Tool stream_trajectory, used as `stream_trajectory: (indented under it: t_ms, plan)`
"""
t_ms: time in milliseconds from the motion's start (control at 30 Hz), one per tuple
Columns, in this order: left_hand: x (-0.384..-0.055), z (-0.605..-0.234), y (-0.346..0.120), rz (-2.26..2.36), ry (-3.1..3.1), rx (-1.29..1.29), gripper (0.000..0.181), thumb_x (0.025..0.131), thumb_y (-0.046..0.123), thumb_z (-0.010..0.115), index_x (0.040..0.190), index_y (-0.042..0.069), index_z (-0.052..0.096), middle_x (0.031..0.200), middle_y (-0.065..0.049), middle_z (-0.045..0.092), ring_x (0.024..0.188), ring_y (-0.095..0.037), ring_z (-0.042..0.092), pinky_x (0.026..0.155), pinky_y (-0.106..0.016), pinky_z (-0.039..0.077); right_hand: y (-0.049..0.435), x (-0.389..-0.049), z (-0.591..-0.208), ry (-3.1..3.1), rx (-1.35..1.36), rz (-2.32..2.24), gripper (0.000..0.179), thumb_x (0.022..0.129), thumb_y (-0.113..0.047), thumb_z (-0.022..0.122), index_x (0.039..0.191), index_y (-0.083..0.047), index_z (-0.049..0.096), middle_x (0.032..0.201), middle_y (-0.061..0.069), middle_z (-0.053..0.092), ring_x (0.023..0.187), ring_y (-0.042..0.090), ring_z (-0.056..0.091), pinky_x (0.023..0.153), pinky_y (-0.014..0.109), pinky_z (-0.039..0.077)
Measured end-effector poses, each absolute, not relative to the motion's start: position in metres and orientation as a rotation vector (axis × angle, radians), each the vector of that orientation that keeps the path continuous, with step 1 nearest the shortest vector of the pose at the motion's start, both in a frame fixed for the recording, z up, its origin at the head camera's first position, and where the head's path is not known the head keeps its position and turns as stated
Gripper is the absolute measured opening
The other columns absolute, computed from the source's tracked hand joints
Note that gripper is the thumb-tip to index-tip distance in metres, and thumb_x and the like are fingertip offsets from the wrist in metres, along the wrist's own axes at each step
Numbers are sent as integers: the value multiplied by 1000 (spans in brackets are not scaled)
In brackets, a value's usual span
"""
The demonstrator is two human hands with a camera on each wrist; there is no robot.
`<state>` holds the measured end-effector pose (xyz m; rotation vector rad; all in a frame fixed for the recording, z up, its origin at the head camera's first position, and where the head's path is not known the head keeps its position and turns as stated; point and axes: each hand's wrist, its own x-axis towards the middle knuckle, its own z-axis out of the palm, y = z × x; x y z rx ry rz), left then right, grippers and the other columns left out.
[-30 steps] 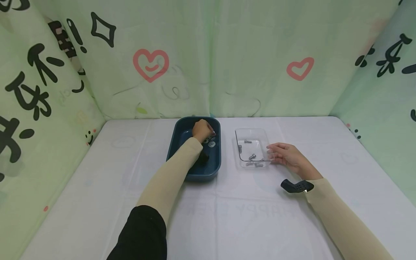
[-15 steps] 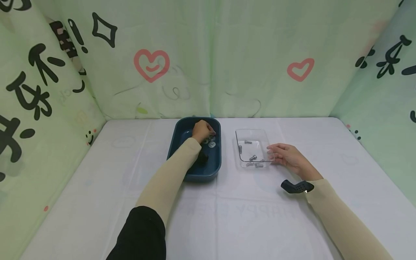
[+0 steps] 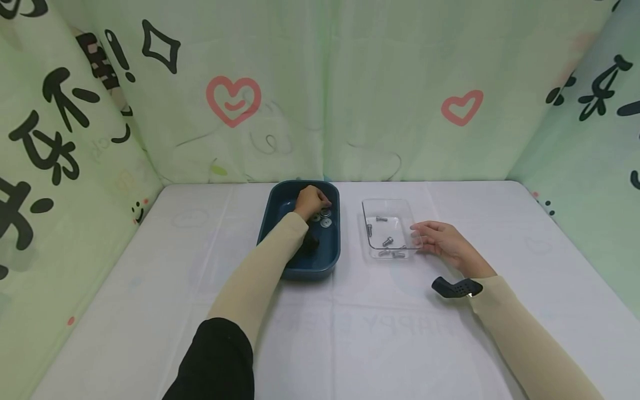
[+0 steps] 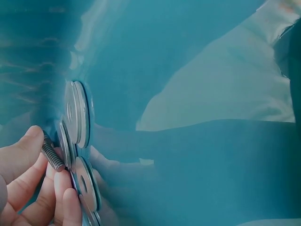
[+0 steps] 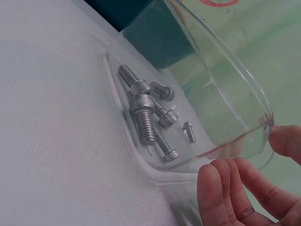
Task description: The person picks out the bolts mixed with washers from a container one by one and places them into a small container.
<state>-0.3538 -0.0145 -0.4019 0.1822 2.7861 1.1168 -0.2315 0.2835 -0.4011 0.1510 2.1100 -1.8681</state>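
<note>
Inside the dark blue tray (image 3: pixel 311 272), my left hand (image 3: pixel 310 201) pinches a threaded bolt (image 4: pixel 52 154) between thumb and fingers. Its head is hidden. Right against those fingers, several round metal washers (image 4: pixel 89 183) stand out in the left wrist view; in the head view some washers (image 3: pixel 326 223) lie on the tray floor. My right hand (image 3: pixel 442 244) holds the near right corner of a clear plastic box (image 3: pixel 387 206), its thumb at the rim and its fingers along the outside. Several socket-head bolts (image 5: pixel 143 117) of differing sizes lie in that box.
A white cloth covers the table (image 3: pixel 200 289). Behind it hangs a pale green curtain (image 3: pixel 380 83), with more curtain at both sides. A black strap device (image 3: pixel 456 287) sits on the right wrist; another dark one (image 3: pixel 311 243) is at the left wrist, within the tray.
Almost nothing differs. The left hand stays over the washers in the tray, its forearm shifted very slightly. The right hand keeps its hold on the box.
</note>
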Motion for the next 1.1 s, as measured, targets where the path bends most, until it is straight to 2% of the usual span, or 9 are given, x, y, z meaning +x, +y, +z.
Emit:
stream_trajectory:
  t_ms: [233,500,733,1100]
  plan:
    - [-350,-400,-16,1160,2764,179,16,89,13,64,93,0,71,101,-14,69,84,-19,59,76,-30,52,285,-233,-403,2109,152,-1871,9,95,-23,55,98,-18,61,85,-12,62,77,2,62,72,17,55]
    - [-348,-398,-22,1227,2736,168,15,88,11,65,94,-1,70,100,-15,68,83,-20,58,78,-32,53,283,-232,-402,2136,141,-1830,31,95,-26,55,116,-3,55,86,-13,62,78,2,61,73,17,55]
    - [-347,-395,-27,1249,2732,153,15,88,11,65,95,-1,70,101,-15,66,77,-17,55,64,-25,49,285,-233,-403,2117,164,-1849,18,95,-25,55,106,-11,59,84,-12,62,77,3,61,72,17,55]
    - [-348,-390,-31,1231,2745,165,16,87,15,67,93,1,72,100,-13,68,65,-12,51,53,-19,45,284,-232,-402,2132,161,-1839,21,95,-25,55,108,-9,59,84,-13,62,78,2,61,72,17,54]
